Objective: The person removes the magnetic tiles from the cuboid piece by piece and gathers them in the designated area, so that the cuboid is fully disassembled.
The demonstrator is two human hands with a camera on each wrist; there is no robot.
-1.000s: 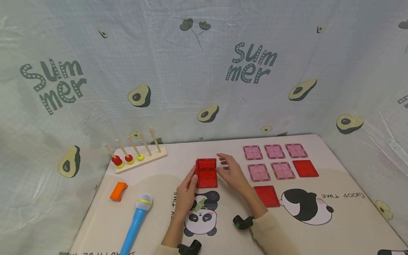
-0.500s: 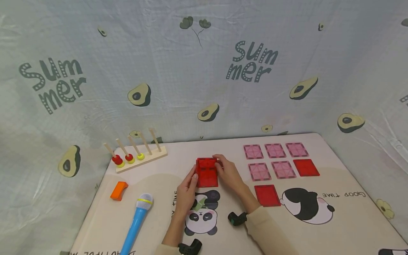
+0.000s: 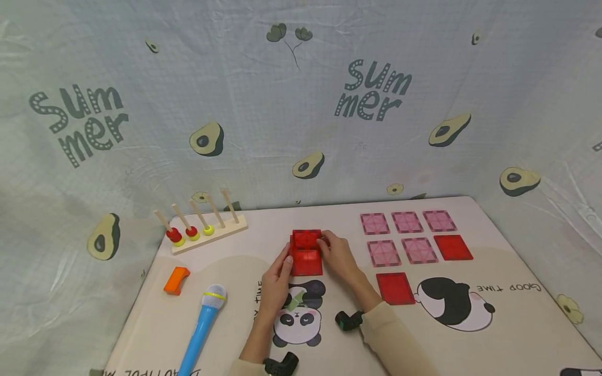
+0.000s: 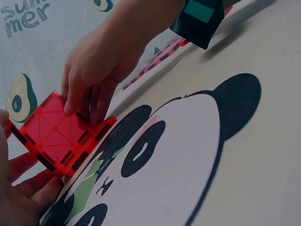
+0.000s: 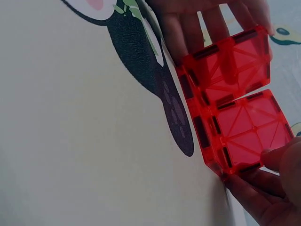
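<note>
One square red magnetic tile (image 3: 307,263) lies flat at the table's middle, with two more red tiles standing from its edges. My left hand (image 3: 274,284) holds the tile on the left side, seen nearly edge-on from above; in the right wrist view its fingers (image 5: 190,30) show behind that left tile (image 5: 235,66). At the far edge, my right hand (image 3: 339,257) pinches the back tile (image 3: 307,238) between thumb and fingers. A narrow wedge of space parts the two standing tiles, widening away from the base tile (image 5: 202,132).
To the right, several pink tiles (image 3: 374,223) lie in rows with a red tile (image 3: 453,247); another red tile (image 3: 395,288) is nearer. On the left are a peg stacker (image 3: 211,236) with red and yellow beads, an orange block (image 3: 176,280) and a blue toy microphone (image 3: 202,324).
My right hand has come in from the right and taken hold of the back tile, which now leans farther back. My left hand has stayed at the left tile.
</note>
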